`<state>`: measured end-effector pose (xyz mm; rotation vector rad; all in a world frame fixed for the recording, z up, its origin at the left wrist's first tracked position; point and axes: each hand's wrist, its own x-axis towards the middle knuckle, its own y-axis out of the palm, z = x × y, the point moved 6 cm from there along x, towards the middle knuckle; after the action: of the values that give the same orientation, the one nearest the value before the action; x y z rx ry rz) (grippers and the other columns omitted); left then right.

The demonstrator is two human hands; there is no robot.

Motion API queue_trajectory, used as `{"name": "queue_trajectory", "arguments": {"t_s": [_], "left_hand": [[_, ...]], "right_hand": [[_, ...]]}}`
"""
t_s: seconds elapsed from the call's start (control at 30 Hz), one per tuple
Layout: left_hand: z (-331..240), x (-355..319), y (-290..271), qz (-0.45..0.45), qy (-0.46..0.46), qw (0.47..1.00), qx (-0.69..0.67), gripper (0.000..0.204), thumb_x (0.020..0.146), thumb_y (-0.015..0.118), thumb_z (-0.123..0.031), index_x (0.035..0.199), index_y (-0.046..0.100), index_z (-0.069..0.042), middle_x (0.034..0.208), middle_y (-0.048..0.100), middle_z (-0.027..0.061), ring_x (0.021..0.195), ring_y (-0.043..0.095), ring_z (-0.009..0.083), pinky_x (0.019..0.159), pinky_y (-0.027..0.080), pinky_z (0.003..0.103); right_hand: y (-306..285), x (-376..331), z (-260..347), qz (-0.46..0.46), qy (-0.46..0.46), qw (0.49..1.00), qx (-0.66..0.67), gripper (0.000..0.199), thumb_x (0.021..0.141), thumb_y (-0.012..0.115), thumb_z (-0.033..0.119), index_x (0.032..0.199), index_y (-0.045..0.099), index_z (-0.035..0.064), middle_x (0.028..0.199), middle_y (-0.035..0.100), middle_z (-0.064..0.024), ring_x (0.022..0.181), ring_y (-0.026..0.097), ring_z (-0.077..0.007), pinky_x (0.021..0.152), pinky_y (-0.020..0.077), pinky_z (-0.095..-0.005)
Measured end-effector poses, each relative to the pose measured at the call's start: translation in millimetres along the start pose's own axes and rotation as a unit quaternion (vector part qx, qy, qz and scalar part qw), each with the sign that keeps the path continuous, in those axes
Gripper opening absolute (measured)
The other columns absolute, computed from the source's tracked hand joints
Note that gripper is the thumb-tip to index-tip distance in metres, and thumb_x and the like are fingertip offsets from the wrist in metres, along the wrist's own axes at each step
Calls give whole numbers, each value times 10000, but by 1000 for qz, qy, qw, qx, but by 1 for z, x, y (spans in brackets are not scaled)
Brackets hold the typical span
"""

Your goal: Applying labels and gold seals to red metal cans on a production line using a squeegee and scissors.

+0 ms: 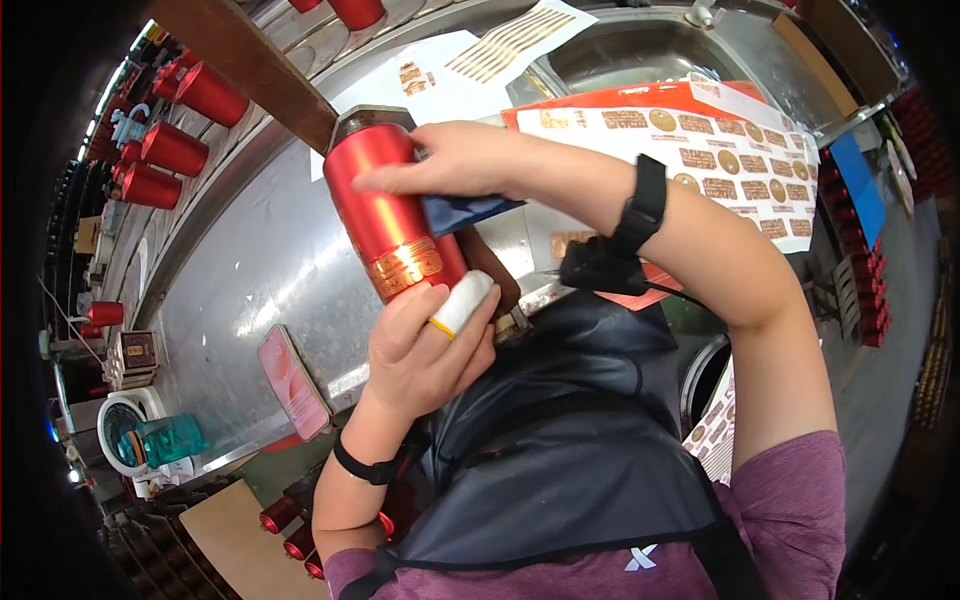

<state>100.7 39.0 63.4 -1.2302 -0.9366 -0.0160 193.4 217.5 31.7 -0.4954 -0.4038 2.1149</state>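
A shiny red metal cylinder [372, 207] lies tilted in front of me, with a gold printed decal [405, 264] around its lower end. My left hand [430, 345] closes on that near end, just below the decal; one finger wears a white cover [462, 304] with a yellow edge. Across the upper part of the cylinder reaches my right hand [450, 163], thumb on top and the other fingers partly hidden at the far side. Something dark blue and flat, perhaps a cloth [470, 213], sticks out below my right hand; its hold is hidden.
A phone [294, 382] lies on the metal worktop [235, 285] to the left. Sheets of gold decals [715, 150] cover the right side, near a sink [640, 55]. Red cups [175, 148] stand along a rack at far left, above a teal cup [172, 440].
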Motion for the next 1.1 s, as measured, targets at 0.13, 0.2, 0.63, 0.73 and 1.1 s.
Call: {"name": "queue_trajectory", "arguments": {"t_s": [0.13, 0.2, 0.63, 0.73, 1.1], "left_hand": [[28, 0, -9, -27, -189, 981, -15, 685, 611, 822, -309, 1236, 633, -101, 1304, 497, 124, 1258, 367, 373, 1088, 309, 516], [40, 2, -5, -11, -220, 973, -74, 843, 614, 835, -281, 1363, 506, -76, 1395, 416, 181, 1350, 294, 441, 1101, 300, 533], [55, -2, 9, -7, -270, 952, -148, 1017, 598, 858, -117, 1463, 330, -34, 1540, 255, 211, 1405, 224, 491, 1118, 290, 537], [55, -10, 16, -12, -263, 954, -142, 1042, 673, 846, -159, 1497, 224, -15, 1541, 218, 264, 1417, 250, 436, 1138, 275, 494], [53, -12, 9, -41, -286, 946, -147, 1021, 663, 851, -164, 1478, 257, -5, 1524, 260, 250, 1405, 244, 470, 1126, 290, 501]], "right_hand": [[-39, -41, -37, -63, 159, 941, 292, 598, 955, 528, 526, 1204, 589, -15, 807, 684, -106, 632, 622, -95, 577, 509, -239], [-49, -68, -40, -86, 150, 932, 319, 436, 941, 618, 391, 1157, 613, 12, 926, 660, -65, 809, 636, -102, 740, 530, -242], [24, -151, 48, -119, -360, 904, -197, 338, 626, 698, 10, 961, 715, 59, 911, 669, -68, 827, 640, -238, 703, 522, -339], [18, -151, 37, -114, -336, 913, -202, 346, 615, 681, -16, 952, 717, 55, 924, 674, -71, 836, 644, -238, 705, 523, -334], [23, -151, 48, -123, -347, 904, -218, 362, 593, 681, -32, 934, 733, 77, 922, 675, -53, 821, 648, -229, 690, 513, -316]]}}
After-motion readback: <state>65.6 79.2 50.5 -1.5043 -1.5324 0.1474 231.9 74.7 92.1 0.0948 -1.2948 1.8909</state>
